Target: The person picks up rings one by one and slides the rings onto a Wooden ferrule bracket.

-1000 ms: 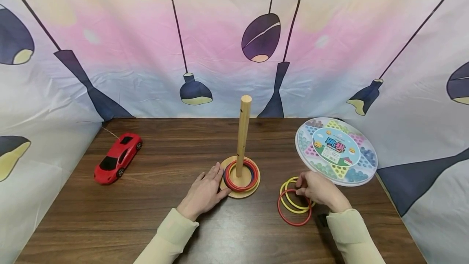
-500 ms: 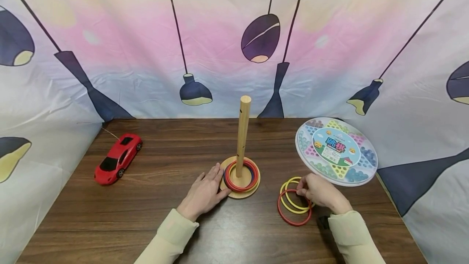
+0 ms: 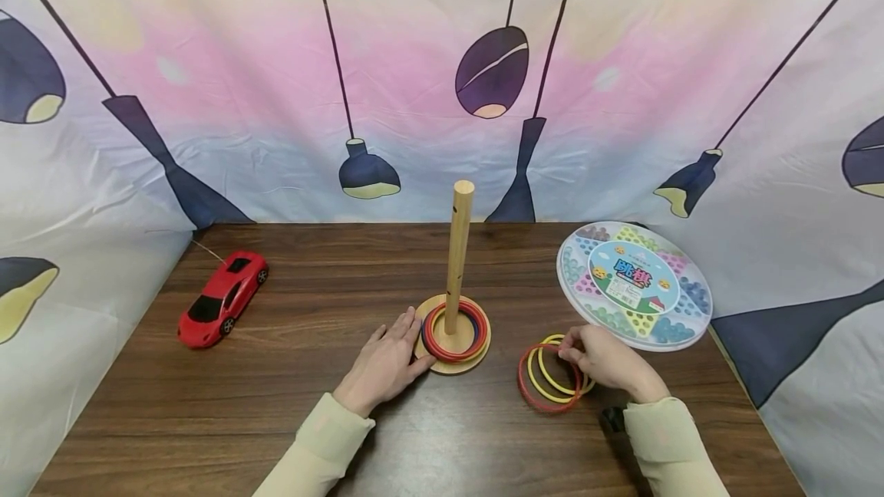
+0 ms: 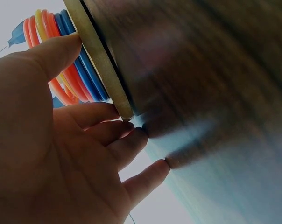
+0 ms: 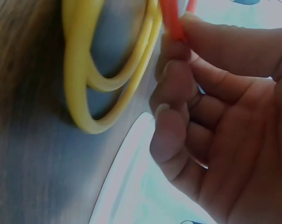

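A wooden peg [image 3: 457, 251] rises upright from a round base [image 3: 452, 368]. Stacked rings [image 3: 427, 340] in red, yellow and blue lie round its foot. My left hand [image 3: 387, 363] rests against the base's left edge, its fingers extended and its thumb touching the near side, as the left wrist view confirms with the base's rim [image 4: 103, 67] by the fingertips. To the right, my right hand [image 3: 608, 363] pinches a red ring [image 3: 521, 382] between thumb and fingertips. That ring is tilted over two yellow rings [image 5: 75, 84], which lie overlapping on the table.
A round Chinese checkers set [image 3: 580, 297] lies just beyond my right hand. At the far left is a red toy car [image 3: 222, 299] with a thin antenna. Behind the brown wooden table [image 3: 331, 267] hangs a cloth [image 3: 276, 60] printed with lamps.
The red ring's edge by my right hand has lifted, and the ring has shifted slightly up and left over the yellow rings. My left hand and the peg stand stay put.
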`<state>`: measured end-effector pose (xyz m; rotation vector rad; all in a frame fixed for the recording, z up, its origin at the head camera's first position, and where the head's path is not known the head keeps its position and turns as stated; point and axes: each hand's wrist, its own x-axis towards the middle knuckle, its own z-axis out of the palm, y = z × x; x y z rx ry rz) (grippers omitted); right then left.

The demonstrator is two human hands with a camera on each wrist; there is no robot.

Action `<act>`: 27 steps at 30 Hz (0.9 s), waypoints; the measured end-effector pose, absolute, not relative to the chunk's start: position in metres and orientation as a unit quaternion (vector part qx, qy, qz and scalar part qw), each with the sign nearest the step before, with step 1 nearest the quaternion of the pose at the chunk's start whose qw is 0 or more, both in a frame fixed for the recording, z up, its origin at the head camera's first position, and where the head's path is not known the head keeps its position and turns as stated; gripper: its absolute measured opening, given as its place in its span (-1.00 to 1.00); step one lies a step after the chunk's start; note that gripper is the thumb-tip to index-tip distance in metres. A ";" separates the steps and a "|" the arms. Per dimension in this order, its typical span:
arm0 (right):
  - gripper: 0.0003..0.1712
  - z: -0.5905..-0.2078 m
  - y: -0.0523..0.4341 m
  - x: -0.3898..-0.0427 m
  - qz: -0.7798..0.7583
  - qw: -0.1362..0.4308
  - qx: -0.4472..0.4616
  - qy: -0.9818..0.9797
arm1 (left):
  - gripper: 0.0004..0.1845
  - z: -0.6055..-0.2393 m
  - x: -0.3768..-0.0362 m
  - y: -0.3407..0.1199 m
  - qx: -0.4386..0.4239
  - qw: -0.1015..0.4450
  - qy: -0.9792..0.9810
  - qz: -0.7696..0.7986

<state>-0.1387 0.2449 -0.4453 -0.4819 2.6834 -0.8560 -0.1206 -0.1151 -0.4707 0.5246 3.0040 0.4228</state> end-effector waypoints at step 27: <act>-0.82 -0.373 0.218 -0.154 -0.571 -0.089 -0.175 0.797 | -0.18 -0.469 -0.121 -0.114 0.166 0.033 0.977 0.132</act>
